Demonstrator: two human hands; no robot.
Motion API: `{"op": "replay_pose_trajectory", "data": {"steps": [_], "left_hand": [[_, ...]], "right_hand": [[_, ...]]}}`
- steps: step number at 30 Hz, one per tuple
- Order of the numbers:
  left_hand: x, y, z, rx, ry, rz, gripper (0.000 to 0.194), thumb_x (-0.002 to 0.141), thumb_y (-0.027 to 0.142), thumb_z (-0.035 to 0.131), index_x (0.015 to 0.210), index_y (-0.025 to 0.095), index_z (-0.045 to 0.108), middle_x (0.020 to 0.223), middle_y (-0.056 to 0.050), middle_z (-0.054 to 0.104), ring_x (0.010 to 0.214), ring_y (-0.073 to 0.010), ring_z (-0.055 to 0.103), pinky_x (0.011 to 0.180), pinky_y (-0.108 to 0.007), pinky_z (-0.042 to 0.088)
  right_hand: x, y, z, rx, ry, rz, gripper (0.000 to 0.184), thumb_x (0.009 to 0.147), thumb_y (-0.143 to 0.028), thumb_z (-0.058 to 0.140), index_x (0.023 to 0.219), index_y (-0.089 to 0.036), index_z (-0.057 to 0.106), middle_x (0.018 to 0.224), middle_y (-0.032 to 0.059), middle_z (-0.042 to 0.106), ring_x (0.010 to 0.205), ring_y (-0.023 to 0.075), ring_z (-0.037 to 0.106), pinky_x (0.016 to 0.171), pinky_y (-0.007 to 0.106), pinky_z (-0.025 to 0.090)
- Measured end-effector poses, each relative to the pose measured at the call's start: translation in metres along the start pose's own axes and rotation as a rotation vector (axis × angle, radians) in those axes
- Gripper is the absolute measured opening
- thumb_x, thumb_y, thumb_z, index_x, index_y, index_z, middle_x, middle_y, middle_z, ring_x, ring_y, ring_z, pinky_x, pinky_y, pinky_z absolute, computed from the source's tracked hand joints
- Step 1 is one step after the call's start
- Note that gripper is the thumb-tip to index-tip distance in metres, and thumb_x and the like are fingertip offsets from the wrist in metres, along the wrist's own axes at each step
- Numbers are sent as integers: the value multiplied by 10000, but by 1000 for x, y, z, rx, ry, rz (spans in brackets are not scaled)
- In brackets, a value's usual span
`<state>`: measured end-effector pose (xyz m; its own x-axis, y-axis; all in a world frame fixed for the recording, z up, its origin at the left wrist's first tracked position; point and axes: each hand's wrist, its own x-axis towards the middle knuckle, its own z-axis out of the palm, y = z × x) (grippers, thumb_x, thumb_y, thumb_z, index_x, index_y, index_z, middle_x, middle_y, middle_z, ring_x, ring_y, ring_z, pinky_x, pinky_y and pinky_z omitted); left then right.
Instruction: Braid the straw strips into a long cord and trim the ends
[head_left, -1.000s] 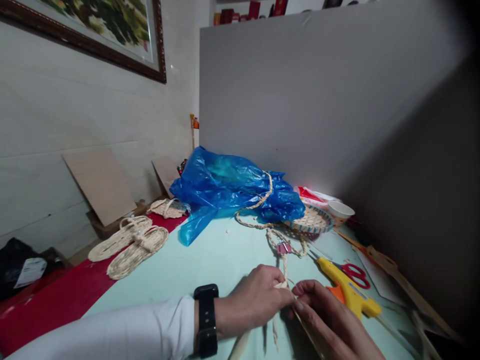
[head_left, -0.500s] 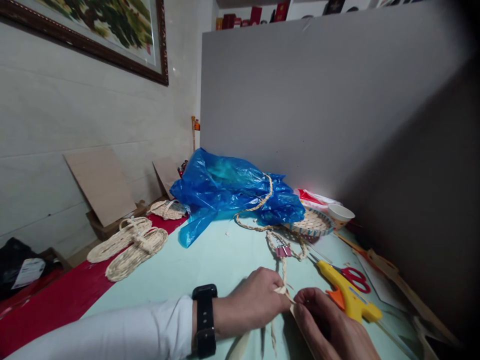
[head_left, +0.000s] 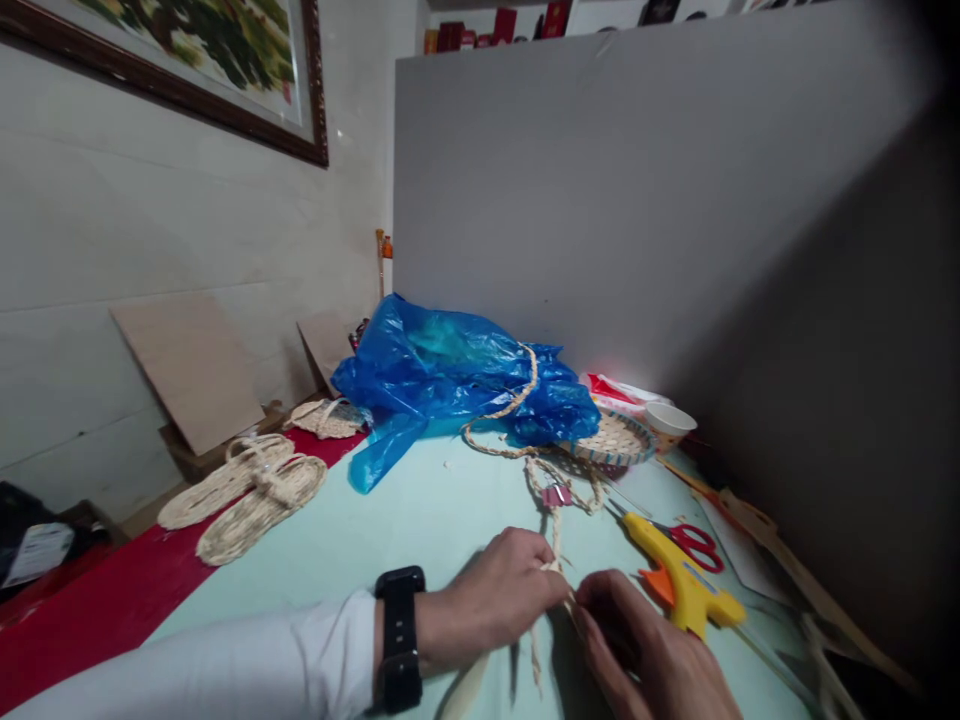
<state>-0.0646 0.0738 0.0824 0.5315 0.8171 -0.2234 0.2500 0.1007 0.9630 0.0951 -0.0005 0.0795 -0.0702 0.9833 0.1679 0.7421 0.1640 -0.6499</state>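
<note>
A pale braided straw cord [head_left: 556, 535] runs toward me from a pink binder clip [head_left: 556, 496] on the table. My left hand [head_left: 499, 592], with a black watch on its wrist, pinches the braid near its lower end. Just to the right, my right hand [head_left: 649, 645] has thumb and forefinger closed on a loose straw strand of the same braid. The fingertips partly hide the crossing of the strands. Below my left hand, a thin braided tail and a wider flat strip [head_left: 463, 690] hang down. Beyond the clip the cord loops back over a blue plastic bag [head_left: 450, 375].
A yellow glue gun [head_left: 686, 580] and red-handled scissors [head_left: 696, 545] lie right of my right hand. Behind them are a woven basket [head_left: 619, 440] and a paper cup [head_left: 669, 425]. Straw sandals [head_left: 262, 505] rest at left on red cloth. A grey partition [head_left: 600, 200] bounds the back.
The whole view has shifted slightly, so things appear a little further left. Both hands stay at the braid, with only slight finger movement.
</note>
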Motion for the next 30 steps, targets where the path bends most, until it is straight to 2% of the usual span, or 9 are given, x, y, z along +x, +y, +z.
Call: {"op": "replay_pose_trajectory", "data": {"steps": [2,5,8,13,18,23,27,30], "left_hand": [[-1,2,1,-41,-27,-22,89,669,294,547,698,216,518,601,68,447,555,-112,400,474,-230,278],[3,4,1,-100,-113,-81,159,691,356,554,676,230,457,501,122,302,426,-72,222,399,-218,154],[8,4,-1,-141,-192,-112,230,713,408,589,687,229,447,495,150,252,429,-55,107,395,-207,87],[5,7,-1,-152,-195,-102,311,729,449,663,697,219,456,495,152,284,439,-48,135,403,-194,105],[4,5,0,-202,-154,-140,363,716,457,720,684,217,449,481,152,279,438,-41,133,411,-183,95],[4,0,1,-152,-124,-72,366,744,498,700,709,204,485,511,119,349,446,-49,201,415,-184,127],[4,1,1,-159,-117,-90,371,720,490,722,686,207,484,507,120,329,442,-49,185,407,-184,119],[5,2,1,-175,-137,-131,377,709,489,731,683,213,476,498,132,290,437,-46,153,398,-180,114]], "right_hand": [[-3,-11,-2,-2,73,1,152,916,-298,482,789,-240,542,654,3,636,580,175,597,546,257,422],[-3,-23,-4,28,42,48,125,847,-137,468,762,-217,513,647,-13,586,595,147,546,569,239,374],[0,-25,-5,69,72,103,133,818,-92,481,761,-206,520,641,-27,544,597,130,500,571,227,345],[0,-23,-5,170,101,215,125,816,-92,513,754,-194,550,633,-20,565,603,134,513,592,229,366],[-1,-22,-3,261,129,232,129,902,-214,533,792,-183,593,667,2,617,620,140,549,605,235,388],[-2,-20,1,304,147,297,102,897,-259,594,943,-175,627,743,16,660,663,147,579,613,233,402],[0,-21,1,300,124,313,107,880,-202,572,790,-176,626,689,11,649,667,144,582,615,228,396],[1,-22,1,275,150,299,81,829,-150,570,769,-179,617,679,-6,631,645,132,559,608,221,388]]}}
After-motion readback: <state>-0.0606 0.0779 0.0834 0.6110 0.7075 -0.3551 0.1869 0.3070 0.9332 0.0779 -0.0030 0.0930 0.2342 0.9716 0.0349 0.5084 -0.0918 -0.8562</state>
